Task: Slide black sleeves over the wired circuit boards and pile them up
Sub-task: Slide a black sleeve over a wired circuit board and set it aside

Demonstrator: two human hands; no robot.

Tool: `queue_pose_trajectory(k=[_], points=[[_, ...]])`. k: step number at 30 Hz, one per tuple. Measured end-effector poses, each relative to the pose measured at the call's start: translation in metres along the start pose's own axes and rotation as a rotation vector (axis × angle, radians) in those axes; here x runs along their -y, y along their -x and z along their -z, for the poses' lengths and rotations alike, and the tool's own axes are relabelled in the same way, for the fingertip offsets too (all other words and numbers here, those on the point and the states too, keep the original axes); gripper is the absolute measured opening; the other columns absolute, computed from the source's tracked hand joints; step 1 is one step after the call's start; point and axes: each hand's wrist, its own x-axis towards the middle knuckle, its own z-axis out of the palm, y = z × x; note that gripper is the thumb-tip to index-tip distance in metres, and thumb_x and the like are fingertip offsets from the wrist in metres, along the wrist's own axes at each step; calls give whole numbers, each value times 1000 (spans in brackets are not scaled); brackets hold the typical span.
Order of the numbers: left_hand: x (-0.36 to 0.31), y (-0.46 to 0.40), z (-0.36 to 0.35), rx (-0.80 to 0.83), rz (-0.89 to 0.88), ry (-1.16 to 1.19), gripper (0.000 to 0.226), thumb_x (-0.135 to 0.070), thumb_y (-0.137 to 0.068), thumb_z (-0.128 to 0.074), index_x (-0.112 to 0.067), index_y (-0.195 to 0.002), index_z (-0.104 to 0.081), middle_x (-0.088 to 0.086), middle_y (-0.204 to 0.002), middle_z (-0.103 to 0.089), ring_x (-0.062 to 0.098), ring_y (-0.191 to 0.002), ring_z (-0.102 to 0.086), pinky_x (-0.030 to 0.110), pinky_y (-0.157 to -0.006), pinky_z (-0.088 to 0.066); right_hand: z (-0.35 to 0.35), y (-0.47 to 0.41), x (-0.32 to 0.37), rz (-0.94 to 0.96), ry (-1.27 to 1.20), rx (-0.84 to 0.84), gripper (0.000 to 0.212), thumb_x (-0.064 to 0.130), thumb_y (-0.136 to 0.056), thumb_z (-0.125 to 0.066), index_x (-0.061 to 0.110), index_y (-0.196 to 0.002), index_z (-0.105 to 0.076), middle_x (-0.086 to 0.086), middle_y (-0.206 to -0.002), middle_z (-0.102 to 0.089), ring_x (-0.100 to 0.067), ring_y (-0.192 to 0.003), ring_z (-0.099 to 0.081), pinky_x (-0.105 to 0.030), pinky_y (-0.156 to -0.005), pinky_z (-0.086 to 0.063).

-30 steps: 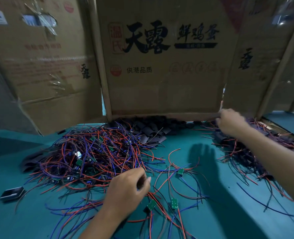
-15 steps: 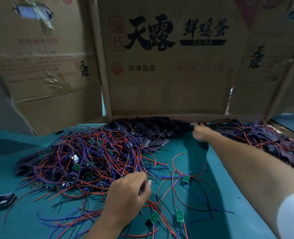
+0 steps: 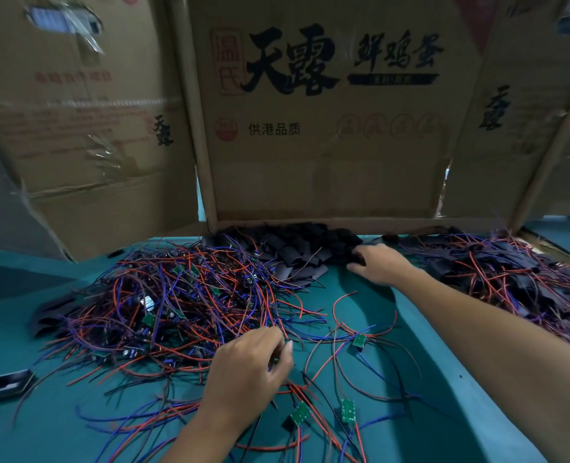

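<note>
A big tangle of wired circuit boards (image 3: 163,305) with red, blue and purple leads covers the left and middle of the teal table. My left hand (image 3: 250,369) is at its near edge, fingers pinched on wires of one board. Loose green boards (image 3: 347,411) lie just right of that hand. A heap of empty black sleeves (image 3: 297,248) sits at the back under the cardboard. My right hand (image 3: 378,264) rests on the right end of that heap, fingers curled onto a sleeve. The pile of sleeved boards (image 3: 497,272) lies at the right.
Tall cardboard panels (image 3: 327,128) stand as a wall along the back of the table (image 3: 444,379). A small dark rectangular box (image 3: 8,384) lies at the near left. More black sleeves lie under the left side of the wire tangle.
My right hand has moved left from the sleeved pile at the right to the heap of black sleeves. My left hand has stayed on the wires at the tangle's near edge.
</note>
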Motion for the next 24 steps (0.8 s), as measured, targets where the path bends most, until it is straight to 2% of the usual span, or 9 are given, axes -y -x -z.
queue_pose_trajectory(k=[3, 9, 12, 14, 16, 18, 20, 22, 24], points=[[2, 1, 0, -2, -5, 7, 31, -25, -92, -64, -21, -68, -45, -11, -59, -40, 9, -51, -38, 21, -45, -30, -6, 7, 5, 13, 56, 47, 48, 46, -94, -55, 17, -132, -52, -14, -122, -64, -34, -112, -59, -42, -87, -52], [-1, 0, 1, -10, -9, 28, 29, -34, -96, -50, -24, -70, -45, -12, -60, -40, 7, -53, -38, 20, -46, -33, 12, 35, 33, -44, 168, -112, 26, 19, -98, -46, 15, -121, -56, -16, -100, -69, -37, -91, -64, -41, -71, -51], [-3, -1, 3, -11, 21, 38, 15, -41, -94, -52, -28, -89, -55, -16, -69, -42, 3, -59, -39, 13, -51, -32, 34, 67, 72, -109, -253, -233, 25, 20, -96, -50, 17, -114, -67, -10, -91, -72, -29, -83, -66, -33, -69, -49], [-7, -3, 4, 42, 82, 12, 45, -53, -89, -54, -23, -123, -57, -18, -77, -45, 0, -65, -41, 11, -58, -33, 42, 102, 104, -59, -507, -232, 16, 16, -91, -58, 17, -98, -73, 9, -68, -68, -1, -64, -61, -18, -60, -44], [-9, -4, 4, 53, 73, -23, 66, -61, -85, -55, -17, -135, -53, -17, -83, -51, 2, -71, -50, 14, -62, -38, 43, 142, 134, -2, -661, -135, 11, 17, -89, -63, 24, -88, -72, 19, -53, -58, 11, -51, -54, -8, -50, -37], [-12, -2, 5, 34, -2, -31, 58, -58, -84, -64, -17, -124, -61, -12, -89, -63, 9, -77, -63, 22, -63, -48, 42, 175, 152, 20, -784, -41, 10, 22, -89, -66, 29, -82, -69, 17, -61, -67, 9, -55, -58, -9, -53, -40], [-16, -1, 6, 17, -76, -13, 44, -53, -85, -67, -19, -113, -63, -8, -94, -67, 16, -84, -67, 30, -65, -54, 43, 192, 156, -7, -862, -30, 11, 22, -89, -67, 26, -79, -67, 5, -71, -74, -3, -61, -62, -24, -61, -48], [-20, 0, 8, 39, -107, -17, 51, -59, -85, -61, -19, -115, -65, -9, -98, -69, 14, -88, -67, 31, -69, -55, 46, 201, 154, -53, -979, -9, 12, 16, -90, -67, 17, -78, -67, -10, -72, -73, -16, -64, -61, -37, -65, -51], [-28, 1, 11, 72, -132, -65, 66, -66, -82, -58, -16, -124, -64, -10, -104, -70, 11, -91, -68, 27, -71, -55, 49, 207, 153, -110, -1143, 11, 14, 10, -91, -65, 10, -78, -64, -20, -71, -70, -21, -64, -58, -39, -62, -47]])
